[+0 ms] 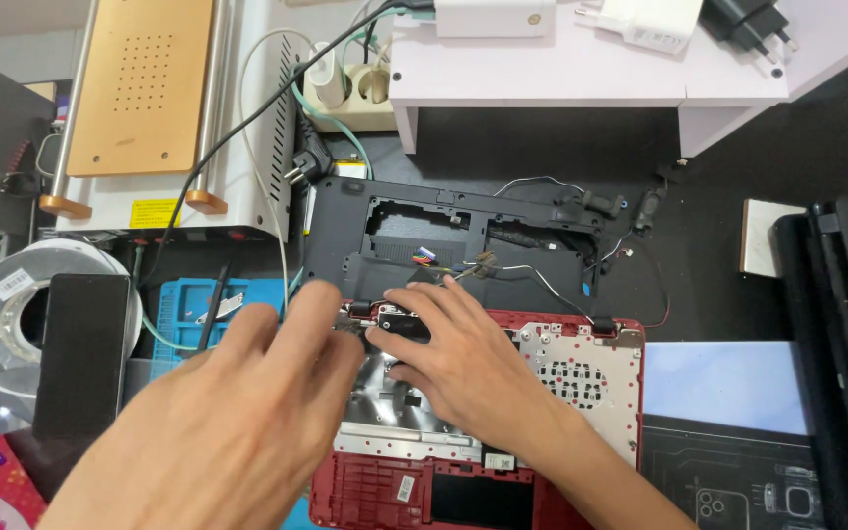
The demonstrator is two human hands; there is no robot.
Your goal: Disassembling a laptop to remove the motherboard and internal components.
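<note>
A red laptop shell (pixel 601 378) lies open-side up at the table's front, its silver inner metal plate showing. Both hands rest on its upper left part near the hinge. My left hand (pixel 233 427) comes in from the lower left, fingers spread toward the hinge area (pixel 360 316). My right hand (pixel 458 358) lies across the plate, its fingertips touching a small dark part by the hinge. Behind the shell lies a black plastic laptop frame (pixel 345 231) with thin loose wires (pixel 542 280) trailing over it.
A white shelf (pixel 561 74) with chargers stands at the back. A machine with an orange plate (pixel 144 83) is at back left, a power strip (pixel 350 88) beside it. A blue tool tray (pixel 188 304), a dark phone (pixel 80 353), a white reel and black laptops (pixel 841 344) surround the work.
</note>
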